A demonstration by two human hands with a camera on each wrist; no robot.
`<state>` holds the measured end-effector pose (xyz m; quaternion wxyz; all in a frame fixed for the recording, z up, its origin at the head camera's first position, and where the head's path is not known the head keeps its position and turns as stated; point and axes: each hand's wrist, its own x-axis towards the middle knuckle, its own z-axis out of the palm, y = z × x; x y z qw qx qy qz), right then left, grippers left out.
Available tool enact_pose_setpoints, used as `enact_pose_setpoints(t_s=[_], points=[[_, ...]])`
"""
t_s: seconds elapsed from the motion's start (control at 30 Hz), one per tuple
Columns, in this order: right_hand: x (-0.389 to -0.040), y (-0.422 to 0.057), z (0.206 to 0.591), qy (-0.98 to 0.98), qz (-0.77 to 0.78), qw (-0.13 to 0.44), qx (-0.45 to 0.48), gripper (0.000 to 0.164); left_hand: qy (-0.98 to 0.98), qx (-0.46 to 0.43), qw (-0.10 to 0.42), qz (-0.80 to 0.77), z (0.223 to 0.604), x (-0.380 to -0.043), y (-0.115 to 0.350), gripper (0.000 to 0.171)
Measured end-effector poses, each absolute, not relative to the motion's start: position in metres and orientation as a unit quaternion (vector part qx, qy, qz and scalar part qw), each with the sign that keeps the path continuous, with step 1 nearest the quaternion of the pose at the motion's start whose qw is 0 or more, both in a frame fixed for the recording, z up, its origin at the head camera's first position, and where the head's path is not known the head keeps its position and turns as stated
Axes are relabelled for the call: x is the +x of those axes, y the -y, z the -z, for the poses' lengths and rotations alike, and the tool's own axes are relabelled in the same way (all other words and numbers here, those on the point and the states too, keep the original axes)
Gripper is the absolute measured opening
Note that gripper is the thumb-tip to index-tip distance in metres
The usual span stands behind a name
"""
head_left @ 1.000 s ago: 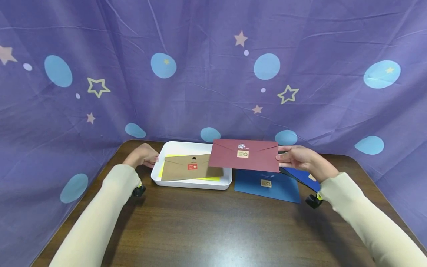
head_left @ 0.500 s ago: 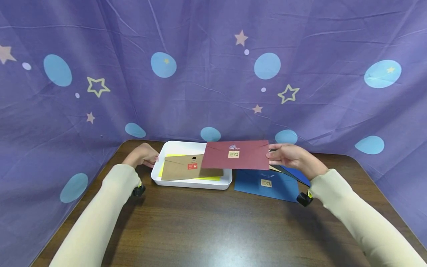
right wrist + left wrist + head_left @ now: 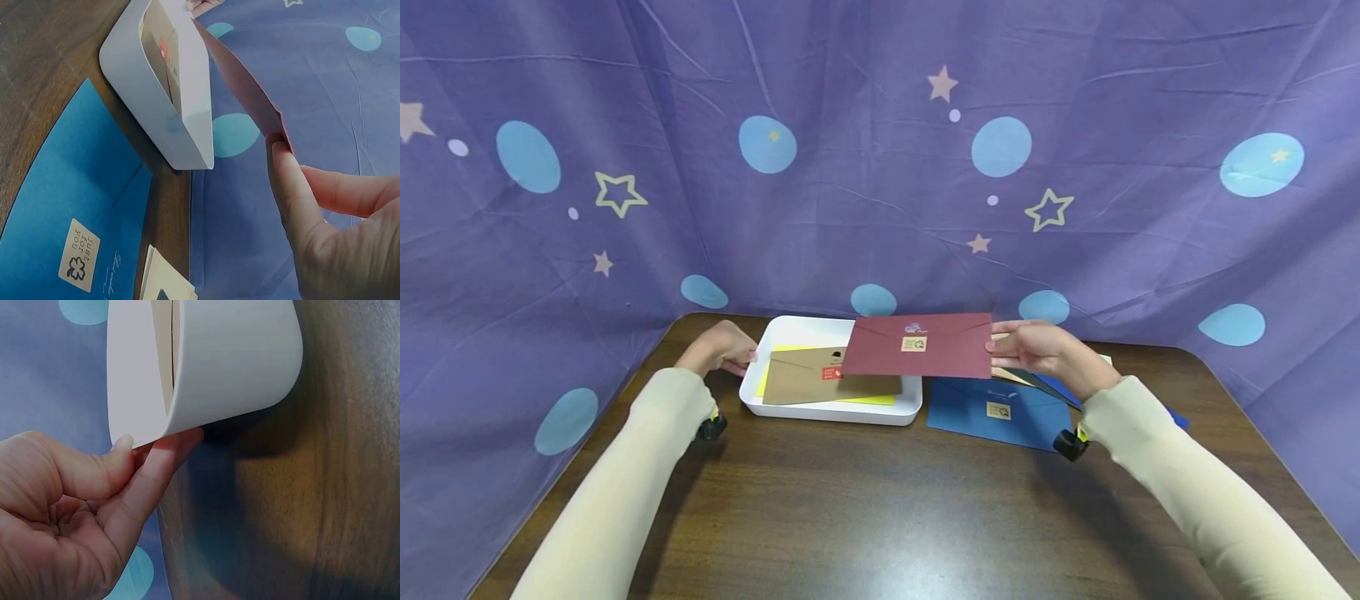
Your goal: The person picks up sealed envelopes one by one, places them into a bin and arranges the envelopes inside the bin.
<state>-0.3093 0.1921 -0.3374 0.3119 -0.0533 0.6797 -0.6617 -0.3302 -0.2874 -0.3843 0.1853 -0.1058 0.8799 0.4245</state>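
A dark red envelope [image 3: 951, 354] with a tan sticker is pinched at its right edge by my right hand [image 3: 1037, 348]. It hangs above the right part of a white tray [image 3: 835, 413], apart from it in the right wrist view. Inside the tray lie a brown envelope [image 3: 797, 383] with a red sticker and, beneath it, a yellow envelope [image 3: 883, 401]. My left hand [image 3: 721, 347] grips the tray's left rim; in the left wrist view the thumb [image 3: 103, 475] is on top and fingers are below.
A blue envelope [image 3: 962, 417] lies on the wooden table [image 3: 880, 500] right of the tray. Behind it, partly under my right hand, are several more envelopes, among them a cream one [image 3: 165, 278]. A purple curtain [image 3: 865, 208] hangs behind the table.
My right hand has carried the red envelope leftward, further over the tray. More of the envelopes behind it now shows. The left hand and the tray stay put.
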Motion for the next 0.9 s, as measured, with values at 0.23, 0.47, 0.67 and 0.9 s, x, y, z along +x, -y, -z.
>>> enact_pose_setpoints(t_s=[0.23,0.47,0.67,0.9], points=[[-0.313,-0.188,0.343,-0.680,0.664,0.307,-0.051,0.063,-0.876,-0.113,0.179,-0.432,0.383,-0.328,0.287,0.019],[-0.311,-0.180,0.343,-0.674,0.666,0.314,-0.057,0.060,-0.877,-0.114,0.183,-0.429,0.384,-0.328,0.287,0.020],[-0.313,-0.175,0.344,-0.672,0.670,0.312,-0.043,0.060,-0.877,-0.115,0.186,-0.428,0.383,-0.328,0.287,0.019],[-0.316,-0.168,0.344,-0.678,0.665,0.311,-0.036,0.058,-0.876,-0.115,0.189,-0.429,0.380,-0.326,0.287,0.018]])
